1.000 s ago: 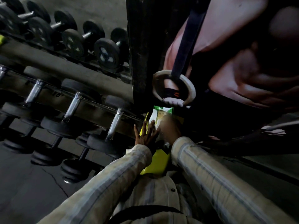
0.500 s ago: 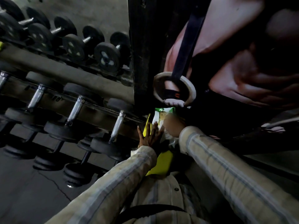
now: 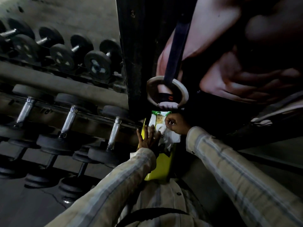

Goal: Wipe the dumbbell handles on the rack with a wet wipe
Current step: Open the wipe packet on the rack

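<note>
the wet wipe pack (image 3: pixel 161 128), white with a green top edge, lies on a yellow surface (image 3: pixel 159 169) just at the right end of the dumbbell rack (image 3: pixel 49 110); its long axis runs from 6 towards 12 o'clock, green end at 12. what is inside cannot be seen. the left hand (image 3: pixel 147 139) lies flat on its lower left part, fingers straight and spread. the right hand (image 3: pixel 176 124) is curled at its upper right, fingertips pinching at the pack's face. the nearest dumbbell handle (image 3: pixel 114 132), chrome, sits at 9 o'clock from the pack, tilted near upright.
</note>
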{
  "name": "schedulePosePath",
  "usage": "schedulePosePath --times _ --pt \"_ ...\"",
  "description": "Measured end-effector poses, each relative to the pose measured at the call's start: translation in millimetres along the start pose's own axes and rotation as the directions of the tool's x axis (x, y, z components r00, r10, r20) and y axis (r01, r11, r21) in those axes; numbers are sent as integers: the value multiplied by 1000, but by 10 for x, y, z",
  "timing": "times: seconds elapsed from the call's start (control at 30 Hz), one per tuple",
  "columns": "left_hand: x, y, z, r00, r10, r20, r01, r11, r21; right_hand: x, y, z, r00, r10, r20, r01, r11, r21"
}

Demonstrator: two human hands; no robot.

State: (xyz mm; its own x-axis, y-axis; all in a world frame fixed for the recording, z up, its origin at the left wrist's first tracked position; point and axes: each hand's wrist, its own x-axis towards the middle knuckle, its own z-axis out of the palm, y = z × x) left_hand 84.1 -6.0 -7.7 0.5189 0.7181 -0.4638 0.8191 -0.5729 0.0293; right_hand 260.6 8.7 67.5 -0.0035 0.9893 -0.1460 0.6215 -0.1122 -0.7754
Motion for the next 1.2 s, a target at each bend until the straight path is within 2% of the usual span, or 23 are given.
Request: schedulePosePath --times 0.1,0.2,0.3,0.37,0.53,0.63,0.7,0.73,0.77,0.83,0.87,0.9,0.93,1.03,1.2 --pt "15 11 -22 1000 16 27 -16 999 32 -22 -134 -77 998 51 -31 -45 982 183" --pt "17 11 -64 998 42 47 -44 998 46 -39 -230 -148 992 117 -55 -101 967 232" --pt "50 -13 -91 997 46 68 -43 998 -37 -93 -323 -182 985 143 -91 -121 968 219" --pt "44 -51 -132 996 76 47 -69 989 -128 -140 -423 -207 975 189 -121 -151 951 271" --pt "13 -259 -274 982 162 -96 -182 947 -265 -249 -544 -257 897 423 -127 -366 873 323" --pt "33 -339 -345 977 73 -202 -154 891 -426 -408 -592 -215 866 484 -124 -395 816 423" --pt "-12 -334 -449 975 -38 -218 -109 773 -625 -514 -608 -131 842 503 -196 -365 798 479" --pt "-53 -309 -508 979 -82 -185 -82 675 -733 -573 -619 -88 830 511 -224 -343 784 518" --pt "-109 -279 -571 986 -110 -123 -46 536 -843 -632 -622 -35 818 524 -238 -325 762 561" --pt "-163 -252 -627 994 -105 26 43 163 -986 -749 -636 88 785 559 -268 -298 719 627" --pt "-199 -244 -649 992 -76 102 104 15 -995 -807 -642 159 771 569 -286 -285 709 645" --pt "-255 -229 -676 984 -37 173 170 -81 -982 -849 -639 211 762 574 -299 -275 705 654" --pt "-308 -221 -692 973 -4 231 228 -128 -965 -888 -633 269 753 580 -311 -264 699 664" --pt "-451 -185 -682 950 12 312 309 -178 -934 -1012 -616 429 735 603 -311 -259 673 693" --pt "-657 -210 -591 958 -29 286 264 -299 -917 -1239 -706 567 786 567 -245 -256 661 706"
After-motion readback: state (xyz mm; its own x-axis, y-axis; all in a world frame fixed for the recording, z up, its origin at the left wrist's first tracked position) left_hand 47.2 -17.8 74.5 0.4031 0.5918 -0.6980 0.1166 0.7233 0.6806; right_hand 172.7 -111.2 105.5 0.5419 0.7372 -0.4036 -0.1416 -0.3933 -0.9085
